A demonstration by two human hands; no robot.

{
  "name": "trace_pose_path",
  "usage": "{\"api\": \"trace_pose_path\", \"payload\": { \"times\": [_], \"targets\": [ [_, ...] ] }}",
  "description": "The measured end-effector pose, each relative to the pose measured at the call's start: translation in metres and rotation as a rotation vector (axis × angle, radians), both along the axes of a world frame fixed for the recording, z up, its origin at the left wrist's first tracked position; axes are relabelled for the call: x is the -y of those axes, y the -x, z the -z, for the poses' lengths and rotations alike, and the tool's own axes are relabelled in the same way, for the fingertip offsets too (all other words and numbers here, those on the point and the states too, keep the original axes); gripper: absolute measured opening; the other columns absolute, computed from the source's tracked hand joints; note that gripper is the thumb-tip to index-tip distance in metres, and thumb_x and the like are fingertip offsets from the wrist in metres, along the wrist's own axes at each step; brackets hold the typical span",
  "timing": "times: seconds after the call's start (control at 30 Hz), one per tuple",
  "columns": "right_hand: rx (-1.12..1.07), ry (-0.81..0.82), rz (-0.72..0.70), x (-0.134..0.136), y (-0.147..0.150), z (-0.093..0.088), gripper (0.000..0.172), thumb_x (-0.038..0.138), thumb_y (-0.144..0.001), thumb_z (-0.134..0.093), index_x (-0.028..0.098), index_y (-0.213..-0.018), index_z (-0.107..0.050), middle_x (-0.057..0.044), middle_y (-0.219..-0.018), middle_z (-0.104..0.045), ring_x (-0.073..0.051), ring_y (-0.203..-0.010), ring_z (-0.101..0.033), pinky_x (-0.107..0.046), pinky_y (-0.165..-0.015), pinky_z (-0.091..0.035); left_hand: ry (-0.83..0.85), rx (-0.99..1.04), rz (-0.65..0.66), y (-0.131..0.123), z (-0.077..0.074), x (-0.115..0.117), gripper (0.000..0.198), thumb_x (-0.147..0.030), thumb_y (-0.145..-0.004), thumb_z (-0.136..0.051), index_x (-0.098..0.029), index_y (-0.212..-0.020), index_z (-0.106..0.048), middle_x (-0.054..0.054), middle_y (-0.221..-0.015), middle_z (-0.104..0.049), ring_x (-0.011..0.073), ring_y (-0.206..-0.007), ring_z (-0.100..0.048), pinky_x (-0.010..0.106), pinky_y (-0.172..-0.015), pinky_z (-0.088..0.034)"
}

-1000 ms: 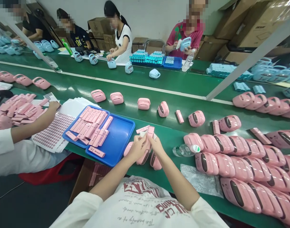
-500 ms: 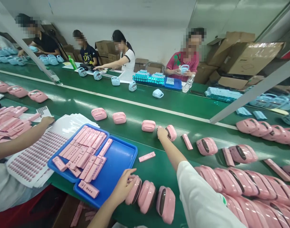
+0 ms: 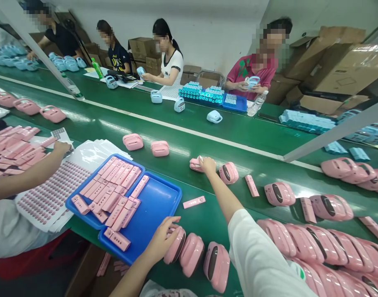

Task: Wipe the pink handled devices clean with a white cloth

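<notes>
My right hand [image 3: 209, 164] is stretched out over the green table, its fingers closed on the right end of a pink plastic case [image 3: 195, 164]. Just right of it stands another pink case with a dark oval panel [image 3: 228, 173]. My left hand [image 3: 162, 240] has its fingers apart and rests against the leftmost pink case [image 3: 175, 246] of three near the table's front edge. Beside that one are a middle case [image 3: 192, 254] and a right case [image 3: 217, 264]. A loose pink bar [image 3: 194, 202] with small markings lies between my hands.
Blue trays [image 3: 166, 194] hold pink bars to the left. A neighbour's hand [image 3: 61, 149] is over sticker sheets [image 3: 49, 198]. Rows of pink cases [image 3: 303, 243] crowd the right. Slanted white posts [image 3: 325, 138] rise from the table; people handle blue cases across it.
My right hand has moved left from the dark-panelled case to the neighbouring pink case and closed on its end. My left hand stays in place. The view has shifted slightly.
</notes>
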State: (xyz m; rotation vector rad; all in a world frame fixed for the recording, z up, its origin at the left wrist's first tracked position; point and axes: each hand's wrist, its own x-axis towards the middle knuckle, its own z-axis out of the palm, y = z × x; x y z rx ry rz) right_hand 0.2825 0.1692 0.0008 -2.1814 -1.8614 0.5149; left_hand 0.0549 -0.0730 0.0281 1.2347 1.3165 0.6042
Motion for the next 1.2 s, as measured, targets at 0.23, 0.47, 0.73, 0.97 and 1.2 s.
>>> {"api": "trace_pose_path", "payload": {
  "times": [0.23, 0.47, 0.73, 0.97, 1.2],
  "targets": [
    [-0.377, -0.185, -0.141, 0.070, 0.001, -0.050, 0.053, 0.047, -0.094, -0.025, 0.022, -0.049, -0.038, -0.001, -0.050, -0.046, -0.014, -0.053, -0.046, -0.026, -0.055, -0.036, 0.146, 0.228, -0.270, -0.003, -0.016, 0.006, 0.059, -0.065, -0.072, -0.063, -0.015, -0.105, -0.064, 0.013, -0.102, -0.067, 0.0220, -0.089, -0.066, 0.034, -0.078, -0.053],
    [-0.819, -0.352, -0.612, 0.204, 0.005, -0.130, 0.059, 0.068, -0.088, -0.025, 0.024, -0.048, -0.029, 0.002, -0.048, -0.035, -0.012, -0.048, -0.036, -0.028, -0.050, -0.036, 0.643, 0.804, -0.013, -0.042, -0.051, 0.034, 0.082, -0.081, -0.073, -0.043, -0.014, -0.116, -0.060, 0.014, -0.095, -0.071, 0.0237, -0.071, -0.068, 0.032, -0.053, -0.051],
    [-0.986, -0.666, 0.104, 0.284, -0.038, -0.152, 0.054, 0.065, -0.087, -0.042, 0.019, -0.067, -0.060, 0.001, -0.050, -0.047, -0.013, -0.049, -0.047, -0.027, -0.046, -0.042, 0.483, 0.840, -0.105, -0.069, -0.070, 0.095, 0.050, -0.059, -0.065, -0.068, -0.017, -0.093, -0.067, 0.009, -0.084, -0.073, 0.0291, -0.094, -0.068, 0.040, -0.086, -0.051],
    [-0.612, -0.768, 0.227, 0.333, -0.062, -0.166, 0.050, 0.057, -0.091, -0.043, 0.017, -0.069, -0.064, 0.000, -0.055, -0.055, -0.014, -0.053, -0.055, -0.026, -0.049, -0.046, 0.262, 0.817, -0.078, -0.070, -0.081, 0.117, 0.064, -0.046, -0.061, -0.074, -0.018, -0.116, -0.057, 0.009, -0.105, -0.070, 0.0297, -0.100, -0.065, 0.040, -0.085, -0.052],
    [-0.193, -0.666, -0.669, 0.363, -0.015, -0.158, 0.044, 0.022, -0.094, -0.042, 0.012, -0.136, -0.049, -0.020, -0.139, -0.053, -0.028, -0.134, -0.046, -0.051, -0.109, -0.040, -0.113, 0.541, -0.114, -0.074, -0.075, 0.118, 0.079, -0.046, -0.064, -0.076, -0.022, -0.132, -0.042, 0.010, -0.135, -0.051, 0.0286, -0.125, -0.048, 0.040, -0.103, -0.042]
  ]
}}
